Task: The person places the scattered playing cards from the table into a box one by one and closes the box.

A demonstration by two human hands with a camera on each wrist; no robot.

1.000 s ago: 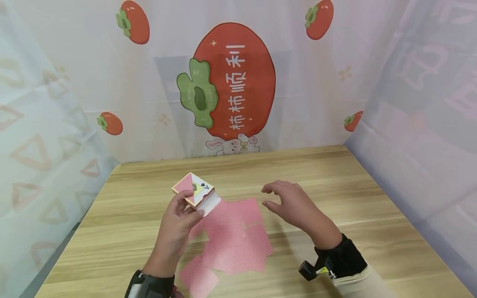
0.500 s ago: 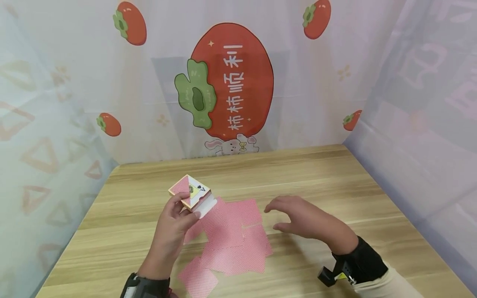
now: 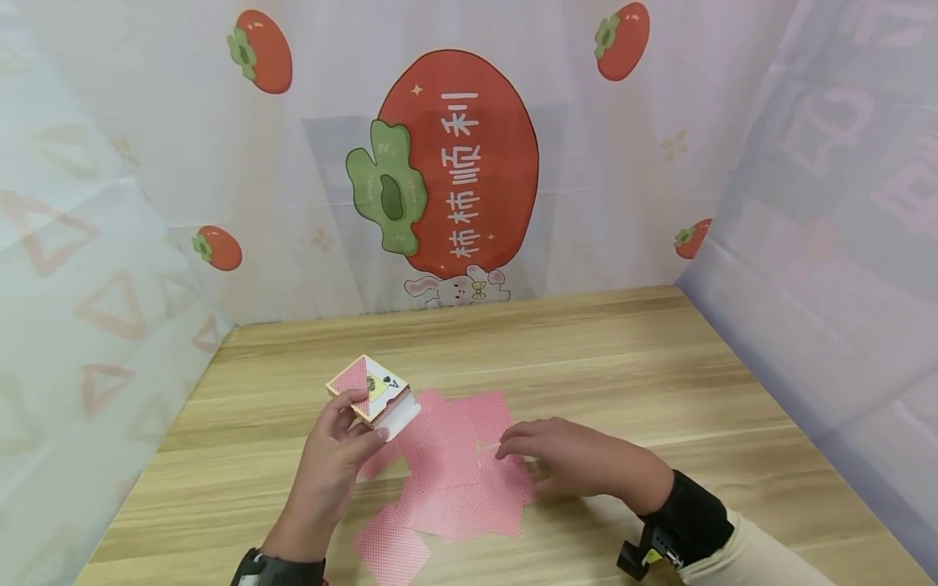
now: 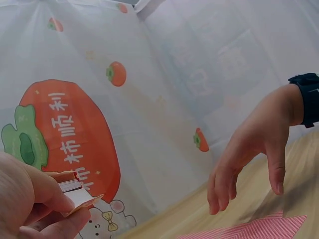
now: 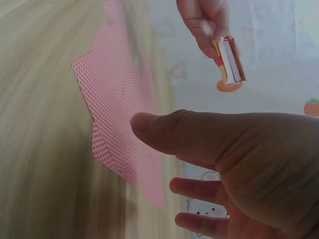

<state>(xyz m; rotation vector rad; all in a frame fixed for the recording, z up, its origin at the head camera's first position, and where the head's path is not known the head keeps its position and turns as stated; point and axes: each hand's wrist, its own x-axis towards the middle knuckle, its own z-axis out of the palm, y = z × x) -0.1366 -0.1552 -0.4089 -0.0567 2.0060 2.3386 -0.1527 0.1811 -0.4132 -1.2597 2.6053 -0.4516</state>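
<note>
My left hand (image 3: 330, 460) holds a playing card box (image 3: 359, 382) up off the table, its ace-of-spades face showing. The box's white flap (image 3: 401, 417) hangs open toward the right, and a stack of cards (image 4: 71, 185) shows inside in the left wrist view. Below lie several playing cards (image 3: 440, 488), pink-checked backs up, overlapping in a loose spread. Over the right edge of that spread is my right hand (image 3: 575, 457), fingers relaxed and spread from the thumb, nothing in its grasp. In the right wrist view its thumb overlaps the cards (image 5: 107, 94).
The wooden table (image 3: 623, 350) carries the cards near its middle. One card (image 3: 392, 547) sits at the near left of the spread. A white cloth backdrop (image 3: 615, 163) with persimmon prints rises behind the table, and cloth walls stand on both sides.
My right hand has moved down and slightly left, coming over the right edge of the cards. My left hand, still holding the card box, has shifted slightly down and left.
</note>
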